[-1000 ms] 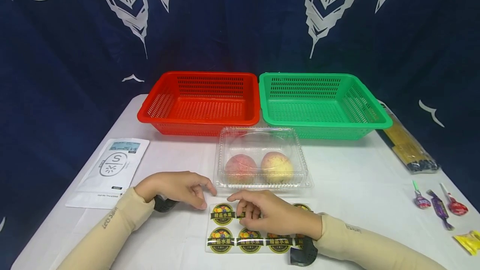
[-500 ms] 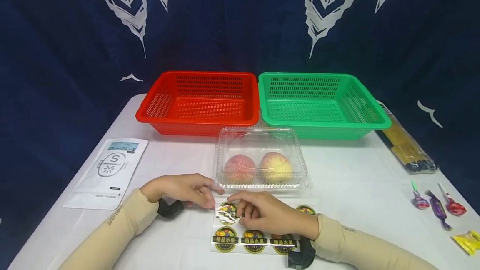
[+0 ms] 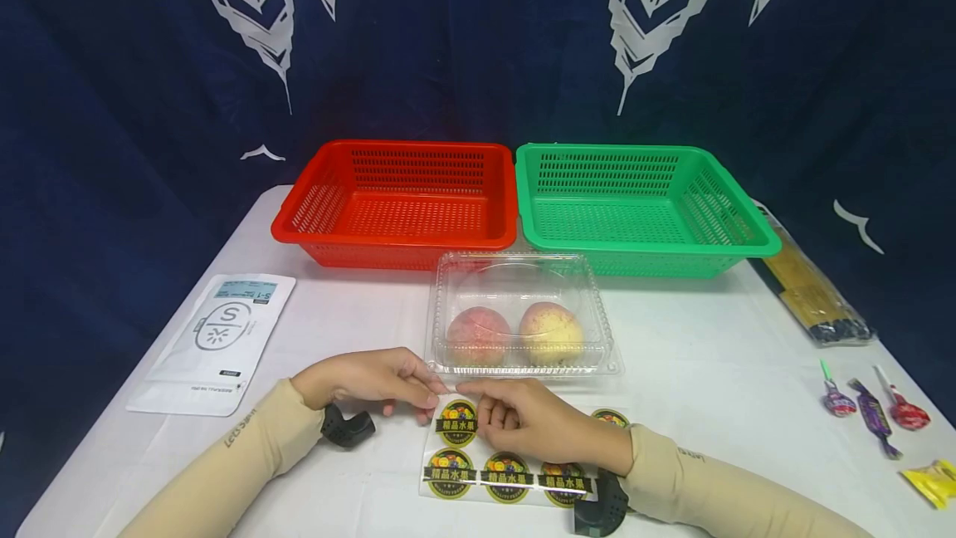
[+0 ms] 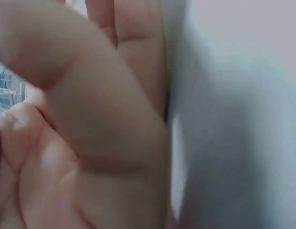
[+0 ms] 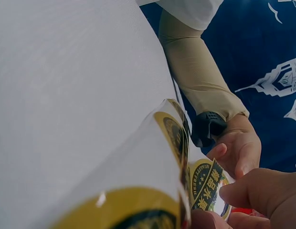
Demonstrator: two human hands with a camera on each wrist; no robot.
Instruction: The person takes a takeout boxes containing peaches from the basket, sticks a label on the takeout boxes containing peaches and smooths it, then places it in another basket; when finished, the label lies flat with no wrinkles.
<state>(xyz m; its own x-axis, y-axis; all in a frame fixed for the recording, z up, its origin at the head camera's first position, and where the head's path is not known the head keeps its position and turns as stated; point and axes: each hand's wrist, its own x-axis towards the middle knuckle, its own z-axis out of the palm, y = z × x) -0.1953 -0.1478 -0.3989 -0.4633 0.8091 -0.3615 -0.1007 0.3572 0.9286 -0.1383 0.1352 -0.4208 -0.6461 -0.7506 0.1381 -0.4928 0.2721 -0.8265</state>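
A sheet of round black-and-gold fruit stickers [image 3: 451, 476] lies before the clear lidded box [image 3: 515, 276], which holds two peaches [image 3: 551, 335]. At the sheet's upper left corner my left hand [image 3: 377, 378] pinches the edge between thumb and forefinger. My right hand [image 3: 545, 426] lies over the sheet's upper part, covering some stickers. In the right wrist view its thumb [image 5: 248, 193] presses on the sheet with fingers beneath, and the sheet [image 5: 133, 157] bows upward. Mostly palm and fingers [image 4: 105, 105] fill the left wrist view.
Behind the box stand a red basket [image 3: 396, 257] and a green basket [image 3: 650, 264], side by side. A white pouch [image 3: 217, 347] lies at left. Lollipops [image 3: 909, 413], wrapped candies [image 3: 874, 418] and a long plastic-wrapped pack [image 3: 814, 293] lie along the right edge.
My left hand has moved right to the sheet's corner and now pinches it. The sheet has shifted slightly right. My right hand has hardly moved.
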